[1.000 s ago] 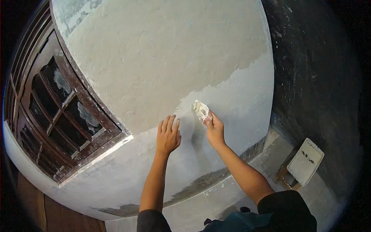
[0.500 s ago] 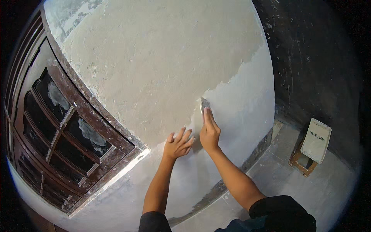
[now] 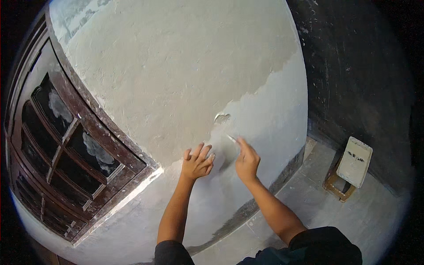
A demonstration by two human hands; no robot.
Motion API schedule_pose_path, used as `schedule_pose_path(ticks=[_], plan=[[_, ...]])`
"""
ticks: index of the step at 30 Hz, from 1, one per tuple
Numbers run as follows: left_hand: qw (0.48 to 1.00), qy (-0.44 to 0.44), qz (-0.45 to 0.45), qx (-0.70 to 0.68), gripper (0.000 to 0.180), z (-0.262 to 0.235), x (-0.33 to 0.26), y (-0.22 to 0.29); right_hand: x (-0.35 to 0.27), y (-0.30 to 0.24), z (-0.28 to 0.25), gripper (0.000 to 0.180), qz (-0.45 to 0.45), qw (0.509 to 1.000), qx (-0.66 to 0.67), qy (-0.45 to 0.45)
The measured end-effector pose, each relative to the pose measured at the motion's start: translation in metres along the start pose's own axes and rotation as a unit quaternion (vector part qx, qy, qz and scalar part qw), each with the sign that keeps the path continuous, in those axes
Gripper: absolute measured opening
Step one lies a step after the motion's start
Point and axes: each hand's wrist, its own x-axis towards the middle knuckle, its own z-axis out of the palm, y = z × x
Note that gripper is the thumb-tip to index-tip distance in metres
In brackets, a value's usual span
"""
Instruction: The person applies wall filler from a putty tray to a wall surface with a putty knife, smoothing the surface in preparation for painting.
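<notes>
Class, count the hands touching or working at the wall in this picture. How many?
2: the left hand rests on the wall; the right hand, beside it, holds a small putty knife.

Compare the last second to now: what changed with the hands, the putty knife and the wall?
The right hand drew the putty knife down the wall, leaving a fresh dab of putty above the blade. The left hand went from flat with spread fingers to partly curled, still against the wall. The knife stayed gripped; window frame and small stool unchanged.
</notes>
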Motion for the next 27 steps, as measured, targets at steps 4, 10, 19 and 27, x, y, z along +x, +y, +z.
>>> schedule_pose_path(ticks=[4,10,19,27], plan=[[1.0,-0.012,0.002,0.012,0.042,0.015,0.02,0.012,0.06,-0.006,-0.016,0.053,0.205,0.949,0.236,0.025],[0.996,-0.051,-0.01,0.069,0.042,0.041,0.031,0.018,0.092,0.034,-0.01,0.062,0.178,0.954,0.243,0.004],[0.996,-0.031,0.033,0.079,0.032,0.043,0.017,0.013,0.122,-0.007,0.0,0.048,-0.142,0.982,0.084,-0.094],[0.996,-0.03,0.03,0.081,0.02,0.037,0.02,0.008,0.145,0.018,0.012,0.038,-0.164,0.986,0.004,0.013]])
